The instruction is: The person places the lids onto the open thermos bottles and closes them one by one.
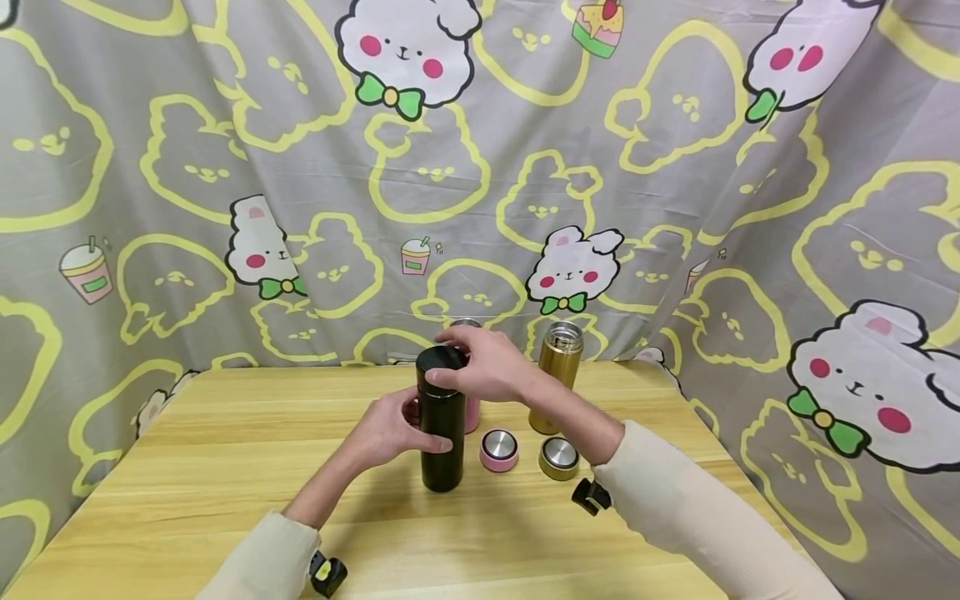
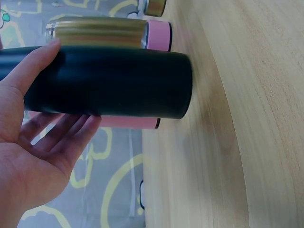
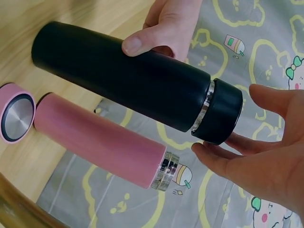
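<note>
My left hand (image 1: 388, 429) grips the body of a black thermos bottle (image 1: 444, 417), thumb across its near side. Over the top, my right hand (image 1: 491, 364) holds the black lid (image 3: 219, 111) between thumb and fingers. In the right wrist view a thin band of shiny steel neck shows between lid and body, and the thumb tip lies right by the lid's edge. Behind the black bottle stands a pink thermos bottle (image 3: 102, 140), uncapped, with its steel neck bare; the head view shows it mostly hidden.
An uncapped gold thermos bottle (image 1: 557, 367) stands to the right, behind my right forearm. A pink lid (image 1: 498, 450) and a gold lid (image 1: 559, 458) lie on the wooden table (image 1: 247, 442) right of the black bottle. A patterned curtain (image 1: 442, 175) hangs along the table's back.
</note>
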Demonstrator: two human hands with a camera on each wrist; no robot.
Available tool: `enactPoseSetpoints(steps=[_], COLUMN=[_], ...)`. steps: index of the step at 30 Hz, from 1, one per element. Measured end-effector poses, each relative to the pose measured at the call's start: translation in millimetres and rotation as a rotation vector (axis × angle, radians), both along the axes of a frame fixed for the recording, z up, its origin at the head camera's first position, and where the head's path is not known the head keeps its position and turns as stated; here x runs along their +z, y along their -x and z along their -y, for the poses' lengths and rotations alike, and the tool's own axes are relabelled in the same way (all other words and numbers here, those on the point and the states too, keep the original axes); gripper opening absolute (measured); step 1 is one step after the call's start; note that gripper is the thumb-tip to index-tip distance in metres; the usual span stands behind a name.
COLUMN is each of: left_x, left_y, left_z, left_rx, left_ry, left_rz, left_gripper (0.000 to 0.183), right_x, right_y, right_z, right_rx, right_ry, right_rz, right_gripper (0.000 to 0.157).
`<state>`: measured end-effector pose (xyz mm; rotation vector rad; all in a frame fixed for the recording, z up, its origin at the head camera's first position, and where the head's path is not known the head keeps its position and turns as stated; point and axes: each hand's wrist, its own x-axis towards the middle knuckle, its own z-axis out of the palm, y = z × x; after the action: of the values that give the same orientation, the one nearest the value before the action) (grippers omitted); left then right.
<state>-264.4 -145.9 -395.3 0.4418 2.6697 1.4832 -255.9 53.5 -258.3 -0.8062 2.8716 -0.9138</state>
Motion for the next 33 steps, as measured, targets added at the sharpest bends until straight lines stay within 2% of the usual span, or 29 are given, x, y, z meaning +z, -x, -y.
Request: enactPoseSetpoints(steps=[9, 23, 29, 33], left_x=[1.6, 0.9, 1.2, 1.2], left_y=[-1.2, -0.1, 0.2, 0.3], left_z=[-0.6, -0.3, 0.0, 0.0], left_rx=[0.000, 0.010, 0.002, 0.000], left_ry=[-0.006, -0.008, -0.008, -0.008], left_rz=[0.003, 0.005, 0.004, 0.006], left_gripper=[0.066, 0.066, 0.066, 0.065], right_x=[0.2, -3.8, -2.2, -0.2], right_y=[1.0, 1.1, 0.5, -0.1], right_z=[-0.8, 0.8, -0.3, -1.1], right_rx=[0.008, -0.063, -0.051, -0.033], right_ry=[-0.004, 0.001, -0.003, 0.017], right_rz=[0.022, -0.071, -0.015, 0.041], right_gripper=[0.053, 0.054, 0.066, 0.062])
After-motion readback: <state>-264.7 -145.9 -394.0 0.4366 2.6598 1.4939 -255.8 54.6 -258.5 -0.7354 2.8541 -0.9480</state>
